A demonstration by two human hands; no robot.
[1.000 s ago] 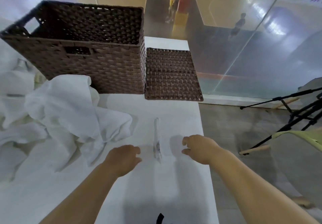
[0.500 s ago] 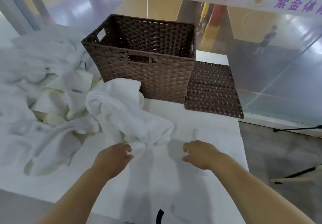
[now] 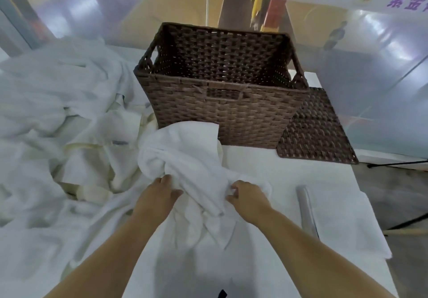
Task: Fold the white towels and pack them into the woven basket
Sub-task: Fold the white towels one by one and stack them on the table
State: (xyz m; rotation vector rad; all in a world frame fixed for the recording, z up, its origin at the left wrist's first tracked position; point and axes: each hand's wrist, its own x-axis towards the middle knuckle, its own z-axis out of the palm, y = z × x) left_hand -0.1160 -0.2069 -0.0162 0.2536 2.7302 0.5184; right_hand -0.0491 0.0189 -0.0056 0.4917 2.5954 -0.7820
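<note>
A crumpled white towel (image 3: 185, 156) lies bunched on the white table, just in front of the brown woven basket (image 3: 222, 112). My left hand (image 3: 159, 193) grips its left side, thumb over a fold. At the towel's right edge my right hand (image 3: 247, 197) pinches the cloth with curled fingers. The basket stands open and I see nothing inside it.
A heap of more white towels (image 3: 58, 112) covers the table's left half. The basket's flat woven lid (image 3: 315, 130) lies to the right of the basket. A slim grey stick-like object (image 3: 305, 207) lies near the table's right edge (image 3: 370, 216). Behind is a glass wall.
Both hands moved forward onto the crumpled towel and took hold of it. The view has swung left, bringing the basket to the centre.
</note>
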